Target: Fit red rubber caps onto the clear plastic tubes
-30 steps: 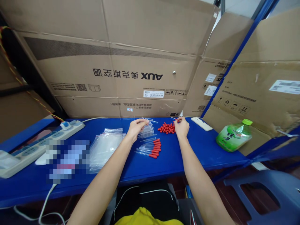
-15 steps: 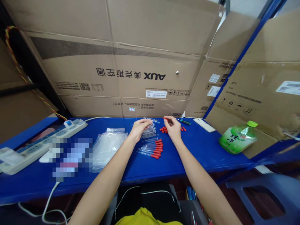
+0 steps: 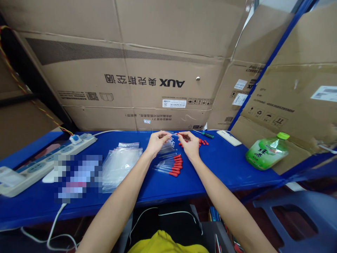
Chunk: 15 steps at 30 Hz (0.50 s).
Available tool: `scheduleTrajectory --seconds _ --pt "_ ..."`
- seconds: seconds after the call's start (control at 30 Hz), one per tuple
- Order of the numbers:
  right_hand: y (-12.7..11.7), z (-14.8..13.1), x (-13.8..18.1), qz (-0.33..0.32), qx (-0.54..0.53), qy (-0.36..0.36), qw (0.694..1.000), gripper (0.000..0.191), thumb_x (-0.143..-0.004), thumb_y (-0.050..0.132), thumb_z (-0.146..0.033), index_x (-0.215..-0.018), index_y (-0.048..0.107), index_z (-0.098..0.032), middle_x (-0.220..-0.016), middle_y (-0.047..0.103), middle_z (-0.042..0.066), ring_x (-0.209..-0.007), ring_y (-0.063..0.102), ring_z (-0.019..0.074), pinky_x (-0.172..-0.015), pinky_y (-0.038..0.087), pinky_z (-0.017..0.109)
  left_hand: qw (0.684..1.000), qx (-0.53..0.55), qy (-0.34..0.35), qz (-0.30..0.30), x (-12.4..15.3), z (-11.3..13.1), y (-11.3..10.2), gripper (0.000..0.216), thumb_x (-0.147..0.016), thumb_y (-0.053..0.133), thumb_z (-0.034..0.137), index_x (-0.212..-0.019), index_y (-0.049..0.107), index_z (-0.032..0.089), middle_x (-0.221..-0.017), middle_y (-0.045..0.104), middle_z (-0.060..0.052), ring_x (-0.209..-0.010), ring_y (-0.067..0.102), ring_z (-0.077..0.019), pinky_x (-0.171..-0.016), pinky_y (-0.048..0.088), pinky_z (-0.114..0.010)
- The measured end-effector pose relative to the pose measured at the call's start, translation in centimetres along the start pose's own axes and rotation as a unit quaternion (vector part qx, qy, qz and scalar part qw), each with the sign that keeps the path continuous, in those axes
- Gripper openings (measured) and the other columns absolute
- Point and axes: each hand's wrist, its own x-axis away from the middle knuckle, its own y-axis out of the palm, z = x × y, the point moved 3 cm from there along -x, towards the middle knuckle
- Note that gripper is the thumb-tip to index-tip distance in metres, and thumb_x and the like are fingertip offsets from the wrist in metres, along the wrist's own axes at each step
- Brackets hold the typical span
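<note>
My left hand [image 3: 158,142] is closed in a pinch round a clear dropper tube [image 3: 174,134], whose end points right. Facing it, my right hand [image 3: 190,143] pinches a red rubber bulb [image 3: 178,134] at the tube's end; fingers partly hide where they meet. Below my hands lies a fanned row of droppers with red bulbs [image 3: 176,166]. Bare clear tubes [image 3: 167,149] lie just above that row, partly behind my left hand. Loose red bulbs [image 3: 202,142] are scattered beside and behind my right hand.
Clear zip bags [image 3: 122,165] are stacked left of the tubes. Further left are a power strip [image 3: 65,149] and a blurred-out phone [image 3: 81,177] with a cable. A green screwdriver [image 3: 207,135], a white power bank-like block [image 3: 228,137] and a green bottle [image 3: 267,153] stand or lie right. Cardboard [image 3: 168,45] walls the back.
My right hand has moved left, bringing the red bulb to the end of the tube in my left hand. The view has shifted slightly.
</note>
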Motion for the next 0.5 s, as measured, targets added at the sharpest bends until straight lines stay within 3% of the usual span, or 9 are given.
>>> scheduleTrajectory --seconds 0.27,0.5 --pt "0.38 -0.27 0.14 -0.016 -0.077 0.047 0.996 0.032 -0.078 0.08 -0.05 -0.09 0.074 -0.021 -0.08 0.076 0.004 -0.073 0.074 0.0218 -0.073 0.063 0.036 0.999 -0.021 0.042 -0.022 0.0 0.13 -0.21 0.033 -0.071 0.084 0.045 -0.081 0.076 0.015 -0.079 0.073 -0.006 -0.077 0.064 -0.0175 -0.078 0.047 -0.029" --pt "0.43 -0.58 0.18 -0.021 -0.094 0.056 0.994 0.034 -0.076 0.082 -0.05 -0.089 0.075 -0.02 -0.081 0.077 0.005 -0.072 0.074 0.0216 -0.075 0.064 0.038 0.992 -0.088 0.088 -0.028 -0.13 0.34 -0.44 0.026 -0.079 0.079 0.041 -0.084 0.077 0.015 -0.078 0.073 -0.005 -0.071 0.06 -0.0161 -0.07 0.044 -0.027"
